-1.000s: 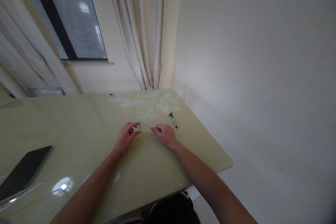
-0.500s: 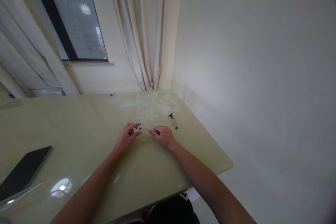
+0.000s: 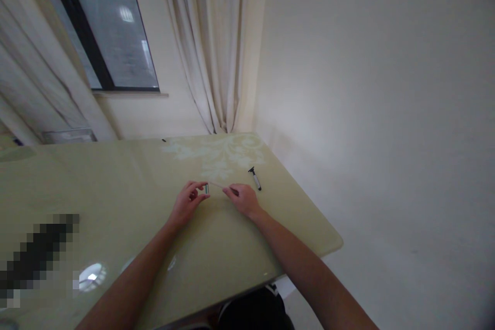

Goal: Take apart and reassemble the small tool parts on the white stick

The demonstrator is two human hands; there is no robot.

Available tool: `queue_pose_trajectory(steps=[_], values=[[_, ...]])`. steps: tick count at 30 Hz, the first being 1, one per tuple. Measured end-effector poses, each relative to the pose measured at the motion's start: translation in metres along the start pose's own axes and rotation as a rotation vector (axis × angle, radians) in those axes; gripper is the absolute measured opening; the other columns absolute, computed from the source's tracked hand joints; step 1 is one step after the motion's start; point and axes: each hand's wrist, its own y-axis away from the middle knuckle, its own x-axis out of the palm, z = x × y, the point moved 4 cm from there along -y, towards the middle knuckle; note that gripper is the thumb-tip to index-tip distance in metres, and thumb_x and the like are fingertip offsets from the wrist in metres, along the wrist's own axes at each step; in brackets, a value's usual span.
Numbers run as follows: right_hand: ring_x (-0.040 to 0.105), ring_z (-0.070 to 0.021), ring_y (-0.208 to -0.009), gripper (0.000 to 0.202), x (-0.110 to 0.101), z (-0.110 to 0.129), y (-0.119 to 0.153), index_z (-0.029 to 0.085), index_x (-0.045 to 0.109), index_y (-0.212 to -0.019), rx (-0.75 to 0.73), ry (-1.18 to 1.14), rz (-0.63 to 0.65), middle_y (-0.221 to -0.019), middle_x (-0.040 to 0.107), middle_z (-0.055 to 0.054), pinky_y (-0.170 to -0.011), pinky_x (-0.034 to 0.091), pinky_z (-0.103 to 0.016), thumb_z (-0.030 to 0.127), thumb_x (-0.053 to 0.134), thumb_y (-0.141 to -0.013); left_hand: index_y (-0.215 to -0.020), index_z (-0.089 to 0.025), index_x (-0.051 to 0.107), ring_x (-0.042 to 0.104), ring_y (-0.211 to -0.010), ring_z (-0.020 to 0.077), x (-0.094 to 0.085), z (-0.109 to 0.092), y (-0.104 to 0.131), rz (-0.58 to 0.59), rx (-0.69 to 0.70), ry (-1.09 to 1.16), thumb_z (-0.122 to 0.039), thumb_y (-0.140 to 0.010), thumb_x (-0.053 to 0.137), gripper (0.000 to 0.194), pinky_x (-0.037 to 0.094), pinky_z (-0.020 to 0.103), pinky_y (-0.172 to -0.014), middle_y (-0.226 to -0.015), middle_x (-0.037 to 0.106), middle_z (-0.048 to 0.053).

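Observation:
My left hand (image 3: 186, 203) is closed in a pinch, thumb below and fingers above, on a small razor cartridge (image 3: 207, 189) with a green strip, held on edge. My right hand (image 3: 243, 199) is closed around a thin, pale, stick-like tool (image 3: 216, 184); most of its darker handle is hidden in the fingers. The tool's tip points left, close to the cartridge's upper end; whether they touch I cannot tell. Just beyond my right hand, a razor (image 3: 255, 179) with a black head and grey handle lies on the table.
The glossy pale-green table (image 3: 309, 227) meets a white wall on the right. A blurred dark flat object (image 3: 38, 252) lies at the left. A tiny black piece (image 3: 163, 140) sits by the far edge, below the curtains (image 3: 216, 62) and window.
My right hand has shifted slightly right, and the tool's tip has lifted toward the cartridge's upper end. More of the cartridge's green strip shows. My left hand has hardly moved.

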Motion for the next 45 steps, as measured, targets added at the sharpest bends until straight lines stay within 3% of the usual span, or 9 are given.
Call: queue_pose_trajectory(steps=[3,12,17,22,27,32,37,42,45], values=[[0.045,-0.0125,-0.062,0.051,0.000,0.004,0.001,0.018,0.065,-0.069,-0.072,-0.013,0.010,-0.067,0.060,0.000,-0.060,0.022,-0.027,0.053,0.051,-0.103,-0.109,-0.023,0.074,0.049,-0.060,0.0113,0.000,0.000,0.000,-0.001,0.008,0.014,-0.043,-0.079,0.075,0.036,0.045,0.026,-0.056,-0.091,0.061,0.001],[0.045,-0.0122,-0.063,0.049,0.001,0.003,0.000,0.018,0.064,-0.070,-0.068,-0.008,-0.004,-0.068,0.061,0.000,-0.060,0.021,-0.027,0.052,0.052,-0.103,-0.107,-0.022,0.074,0.048,-0.059,0.0106,0.000,0.002,0.000,0.008,-0.004,0.017,-0.040,-0.078,0.076,0.035,0.044,0.025,-0.056,-0.092,0.062,0.001],[0.045,-0.0129,-0.062,0.050,0.000,-0.001,0.000,0.018,0.064,-0.069,0.015,0.023,-0.023,-0.067,0.061,-0.001,-0.059,0.020,-0.028,0.052,0.052,-0.104,-0.108,-0.023,0.075,0.048,-0.059,0.0106,0.000,0.003,0.000,0.012,0.004,0.010,-0.040,-0.079,0.076,0.034,0.044,0.025,-0.056,-0.091,0.061,0.001],[0.046,-0.0123,-0.064,0.047,0.002,0.004,0.000,0.018,0.066,-0.073,-0.089,0.016,0.011,-0.070,0.063,0.000,-0.060,0.021,-0.027,0.050,0.052,-0.104,-0.108,-0.022,0.074,0.049,-0.060,0.0105,0.002,0.006,0.000,0.019,0.017,0.008,-0.041,-0.079,0.076,0.036,0.044,0.025,-0.056,-0.092,0.061,0.001],[0.042,-0.0124,-0.062,0.050,0.001,-0.001,0.000,0.018,0.064,-0.068,0.010,0.075,-0.018,-0.067,0.061,0.000,-0.059,0.019,-0.028,0.051,0.053,-0.104,-0.109,-0.022,0.074,0.048,-0.060,0.0103,0.002,0.008,0.000,0.017,0.015,0.004,-0.041,-0.080,0.075,0.035,0.044,0.025,-0.057,-0.092,0.061,0.001],[0.045,-0.0120,-0.063,0.049,0.003,0.003,0.001,0.018,0.066,-0.071,-0.093,0.028,0.006,-0.069,0.061,0.001,-0.061,0.022,-0.027,0.051,0.052,-0.104,-0.110,-0.022,0.074,0.049,-0.061,0.0106,0.003,0.010,0.000,0.016,0.015,0.016,-0.038,-0.079,0.076,0.036,0.044,0.025,-0.057,-0.093,0.061,0.001],[0.044,-0.0124,-0.062,0.049,0.000,0.000,0.000,0.018,0.067,-0.070,0.021,0.054,-0.023,-0.067,0.061,0.000,-0.059,0.020,-0.028,0.051,0.053,-0.104,-0.108,-0.022,0.075,0.047,-0.060,0.0105,0.002,0.008,-0.002,0.011,0.006,0.005,-0.040,-0.077,0.076,0.036,0.044,0.025,-0.056,-0.092,0.061,0.001],[0.045,-0.0117,-0.063,0.046,0.000,0.004,0.001,0.018,0.066,-0.071,-0.077,0.009,0.017,-0.068,0.061,0.001,-0.060,0.021,-0.027,0.049,0.054,-0.103,-0.111,-0.022,0.075,0.047,-0.060,0.0105,0.000,0.005,-0.001,0.010,0.006,0.019,-0.040,-0.079,0.075,0.036,0.044,0.025,-0.056,-0.092,0.061,0.000],[0.044,-0.0123,-0.062,0.047,0.000,0.002,0.001,0.018,0.065,-0.069,-0.018,0.035,-0.001,-0.067,0.061,0.000,-0.060,0.020,-0.027,0.048,0.054,-0.103,-0.110,-0.023,0.075,0.048,-0.061,0.0108,0.000,0.006,0.000,-0.004,0.008,0.016,-0.040,-0.080,0.075,0.034,0.043,0.025,-0.057,-0.091,0.061,0.000]])
